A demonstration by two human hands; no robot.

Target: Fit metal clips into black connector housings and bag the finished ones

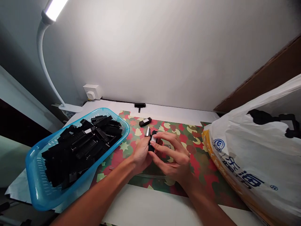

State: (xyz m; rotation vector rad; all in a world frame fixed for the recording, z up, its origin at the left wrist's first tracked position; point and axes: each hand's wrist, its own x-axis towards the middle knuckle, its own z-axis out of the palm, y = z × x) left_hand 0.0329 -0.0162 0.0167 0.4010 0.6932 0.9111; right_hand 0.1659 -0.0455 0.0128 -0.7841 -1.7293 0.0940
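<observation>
Close together over the camouflage-patterned mat, my two hands meet around a small black plastic part [151,147]. My left hand [141,155] grips it from the left. The fingers of my right hand [176,158] close in from the right and press on a small white label-like patch [154,138] on its face. A shiny silver piece [147,131] sticks up by my left thumb; I cannot tell what it is. Just beyond my hands, another black plastic part [145,122] with a white label lies on the mat.
At left stands a blue plastic basket [127,127] heaped with black plastic parts [82,147]. A full white plastic bag [254,157] bulges at right. By the wall lies a small black object [139,105]. A lit gooseneck lamp [41,50] rises at back left.
</observation>
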